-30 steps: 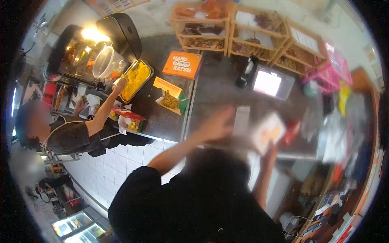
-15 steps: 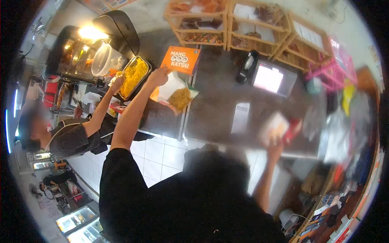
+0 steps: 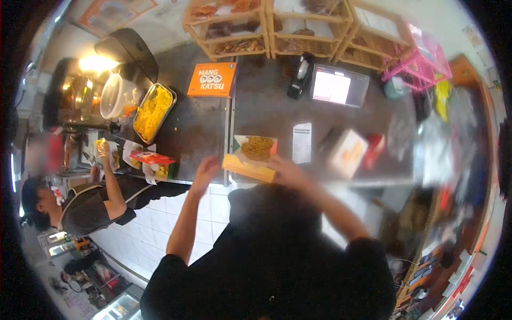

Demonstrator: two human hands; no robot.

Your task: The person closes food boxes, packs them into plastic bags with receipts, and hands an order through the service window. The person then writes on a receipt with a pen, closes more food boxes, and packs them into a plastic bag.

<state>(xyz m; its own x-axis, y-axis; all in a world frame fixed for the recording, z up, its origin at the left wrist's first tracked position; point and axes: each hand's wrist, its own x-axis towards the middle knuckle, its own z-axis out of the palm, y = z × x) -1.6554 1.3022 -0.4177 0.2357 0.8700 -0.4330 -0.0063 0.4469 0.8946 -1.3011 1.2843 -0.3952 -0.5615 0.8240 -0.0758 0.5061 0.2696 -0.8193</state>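
In the head view, the open orange-and-green cardboard food box point(image 3: 249, 168) has come from beyond the counter's metal seam to just in front of the person, and the white box with an orange picture point(image 3: 348, 153), in the right hand half a second ago, now rests on the dark counter point(image 3: 261, 98). The right hand point(image 3: 289, 172) grasps the food box's near right corner; the left hand point(image 3: 207, 169) is loosely spread beside its left end, though contact there cannot be told. Brown, crumbly-looking food point(image 3: 257, 148) is already inside, while the flap is not yet closed over it. A printed white paper slip point(image 3: 302, 143) lies just right of the food box, and with the white box it crowds the right side. Beyond are a flat orange carton point(image 3: 213, 80), a lit tablet point(image 3: 340, 86) and a metal tray of yellow food point(image 3: 172, 101); a co-worker's hand point(image 3: 102, 148) is well apart.
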